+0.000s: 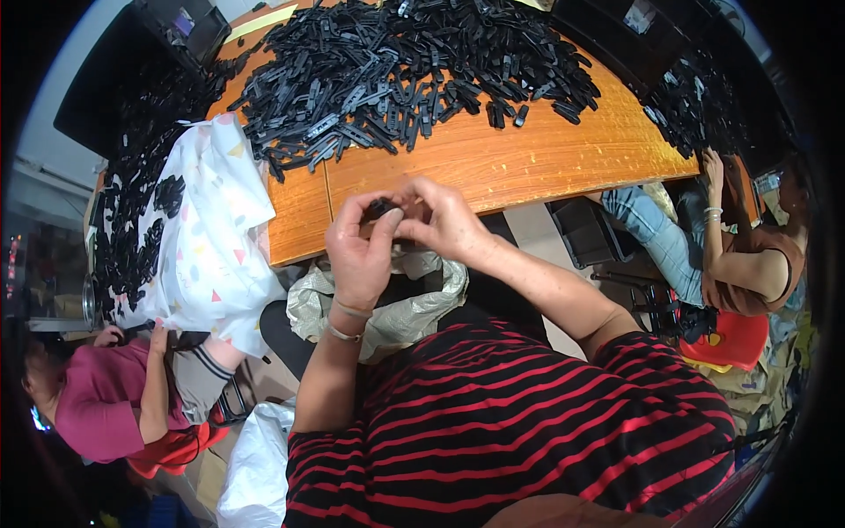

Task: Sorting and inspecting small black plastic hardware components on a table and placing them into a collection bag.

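My left hand (359, 251), with a band round its wrist, pinches a small black plastic piece (381, 208) just beyond the near edge of the table. The fingers of my right hand (444, 220) curl in from the other side and close on the same piece, hiding part of it. Below both hands, a pale woven sack (400, 321) hangs open at my lap, with a dark inside. Farther off on the wooden table (493, 163) lies a big heap of similar long black plastic pieces (378, 75).
A white patterned cloth (216, 207) drapes at the left, beside more black pieces. One person (110, 396) sits at the left, another (748, 273) at the right near another pile (700, 97). A black bin (590, 231) stands under the table's right side; a white bag (255, 462) lies lower left.
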{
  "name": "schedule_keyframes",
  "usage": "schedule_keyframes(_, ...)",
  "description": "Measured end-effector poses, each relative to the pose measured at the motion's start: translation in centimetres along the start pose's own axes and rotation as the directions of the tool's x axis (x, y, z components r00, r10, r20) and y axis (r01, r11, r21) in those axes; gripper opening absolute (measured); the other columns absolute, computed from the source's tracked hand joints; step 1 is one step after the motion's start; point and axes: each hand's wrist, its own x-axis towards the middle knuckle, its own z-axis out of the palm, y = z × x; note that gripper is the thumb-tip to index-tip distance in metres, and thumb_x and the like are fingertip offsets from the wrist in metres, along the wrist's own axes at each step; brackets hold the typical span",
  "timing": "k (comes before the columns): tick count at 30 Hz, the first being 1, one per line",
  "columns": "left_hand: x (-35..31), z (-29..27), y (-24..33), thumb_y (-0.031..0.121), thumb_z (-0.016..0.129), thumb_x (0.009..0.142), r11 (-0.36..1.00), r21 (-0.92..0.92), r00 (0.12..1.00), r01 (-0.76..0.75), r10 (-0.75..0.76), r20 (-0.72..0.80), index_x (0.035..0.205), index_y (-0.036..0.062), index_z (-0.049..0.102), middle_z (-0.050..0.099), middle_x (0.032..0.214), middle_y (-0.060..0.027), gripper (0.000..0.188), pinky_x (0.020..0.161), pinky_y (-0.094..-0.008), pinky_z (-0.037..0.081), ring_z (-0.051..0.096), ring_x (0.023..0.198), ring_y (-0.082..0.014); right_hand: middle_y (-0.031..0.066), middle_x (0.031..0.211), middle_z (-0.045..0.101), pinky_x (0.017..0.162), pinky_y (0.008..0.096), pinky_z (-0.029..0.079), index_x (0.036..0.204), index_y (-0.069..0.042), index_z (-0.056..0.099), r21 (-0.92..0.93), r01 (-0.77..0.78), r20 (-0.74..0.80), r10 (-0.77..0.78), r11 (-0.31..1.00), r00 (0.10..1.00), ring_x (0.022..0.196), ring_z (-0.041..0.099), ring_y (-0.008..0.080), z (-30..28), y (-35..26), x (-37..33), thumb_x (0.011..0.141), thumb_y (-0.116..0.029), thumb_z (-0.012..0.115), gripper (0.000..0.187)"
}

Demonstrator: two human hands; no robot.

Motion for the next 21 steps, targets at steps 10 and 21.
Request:
schedule_keyframes(10, -4.4, -5.8, -2.6, 0.006, 0.064, 0.087, 0.934, 0.353, 0.968, 0.061, -0.141, 0.208, 0.100, -0.0005, 0.062, 0.064, 0.084, -0.0062, 0.016, 0.067, -0.0231, 0.048, 0.061, 0.073, -0.0112, 0.0115, 0.079, 0.066, 0.066, 0.0350, 0.051, 0.093, -0.002, 0.066, -0.151, 0.083, 0.364, -0.022, 0.985, 0.931, 0.073, 0.065, 0.0240, -0.4, 1.1, -1.8, 0.077, -0.022, 0.076, 0.028)
schedule_keyframes(21, 8.6, -2.7, -4.0, 0.005, 0.062, 0.083, 0.529, 0.771, 0.931, -0.356, 0.272, 0.243, 0.100, 0.0054, 0.064, 0.060, 0.091, -0.0135, 0.017, 0.072, -0.0387, 0.049, 0.060, 0.085, -0.0336, 0.0126, 0.098, 0.060, 0.070, 0.0416, 0.052, 0.097, -0.007, 0.067, -0.872, -0.024, -0.092, -0.115, 0.489, 0.989, 0.082, 0.063, 0.0353, -15.6, 7.2, 6.5, 0.080, -0.006, 0.065, 0.017)
